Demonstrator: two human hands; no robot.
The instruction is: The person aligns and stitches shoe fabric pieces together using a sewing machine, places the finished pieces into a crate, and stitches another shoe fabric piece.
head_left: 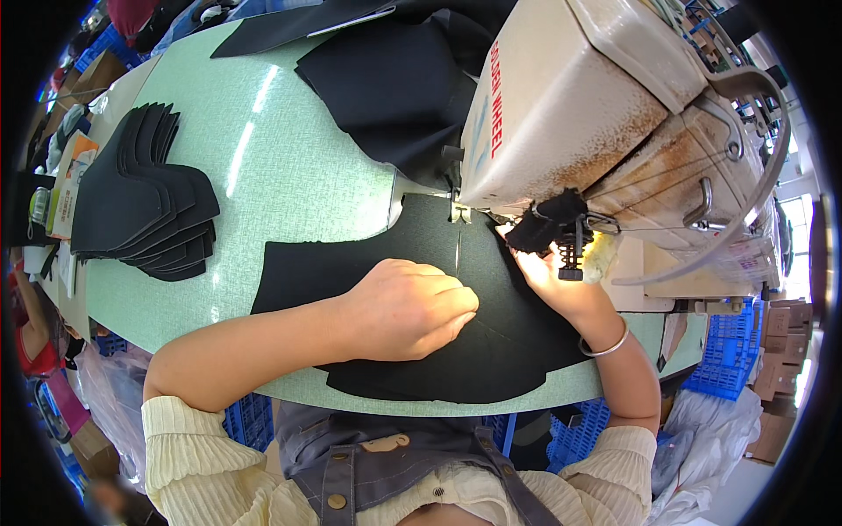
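Note:
A large black fabric panel (421, 351) lies on the pale green table, its upper edge under the presser foot (460, 210) of a sewing machine (544, 105). Down from the foot runs a thin bright line along the fabric. My left hand (408, 309) rests on the panel's middle, fingers curled into a fist; whatever they may hold is hidden. On the panel's right edge, close to the foot, lies my right hand (557, 285). The machine's spring tensioner (572, 250) and a black cloth scrap (548, 221) cover part of it, so its grip cannot be made out.
At the left sits a fanned stack of black cut pieces (149, 193). More black fabric (395, 88) lies behind the foot, left of the machine head. A curved pale tube (772, 167) arcs at the right. Blue crates (726, 351) and cardboard boxes (783, 346) stand beyond the table.

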